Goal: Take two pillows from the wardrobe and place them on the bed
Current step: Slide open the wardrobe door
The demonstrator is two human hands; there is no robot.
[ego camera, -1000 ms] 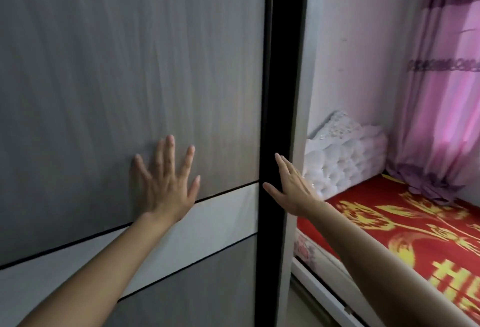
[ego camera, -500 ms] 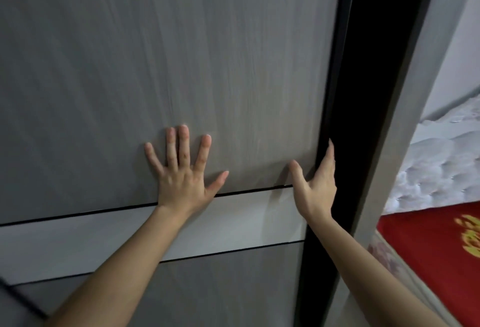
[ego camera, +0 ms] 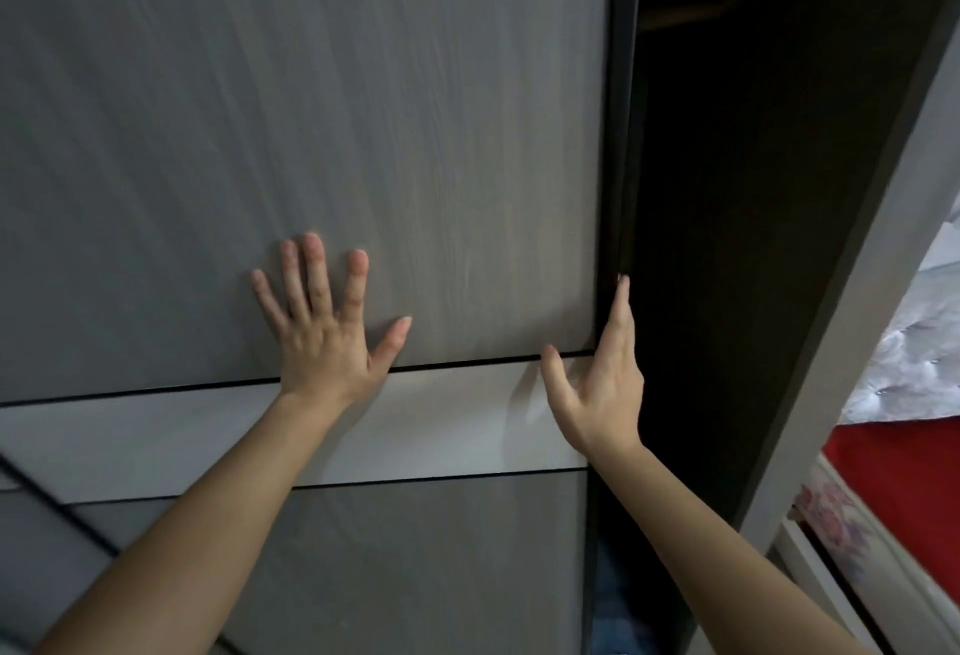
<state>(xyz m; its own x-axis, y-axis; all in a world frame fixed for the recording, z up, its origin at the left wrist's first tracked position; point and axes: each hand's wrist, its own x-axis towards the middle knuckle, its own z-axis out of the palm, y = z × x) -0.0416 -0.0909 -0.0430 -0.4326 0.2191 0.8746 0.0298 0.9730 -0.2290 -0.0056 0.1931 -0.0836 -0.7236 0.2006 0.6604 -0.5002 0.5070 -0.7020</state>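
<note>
Grey wood-grain fills nearly the whole view: it is the sliding door (ego camera: 311, 108) of the wardrobe (ego camera: 852, 342), and it stands between you and whatever is stored behind it. Nearest to you, both bare forearms rise from the bottom edge. Your left hand (ego camera: 324, 329) lies flat against the door panel with its fingers (ego camera: 311, 269) spread wide and gripping nothing, the palm just above the thin black line that borders the pale band (ego camera: 208, 441) across the door. Your right hand (ego camera: 605, 384) is at the door's dark right edge (ego camera: 618, 134), thumb on the front face near the pale band and the other fingers reaching up along the edge; whether they curl around it cannot be told, as the edge hides their tips.

Beyond the right hand the wardrobe stands open in a tall gap (ego camera: 753, 238), so dark that no pillows can be made out inside. A faint bar shows high up in it, and something bluish at the bottom is too dim to name. At the far right, past the wardrobe's grey side panel, the bed (ego camera: 904, 477) is cut off by the frame: only a strip of red cover, a floral side and part of a white tufted headboard (ego camera: 914, 358) show. The lower left corner is blurred.
</note>
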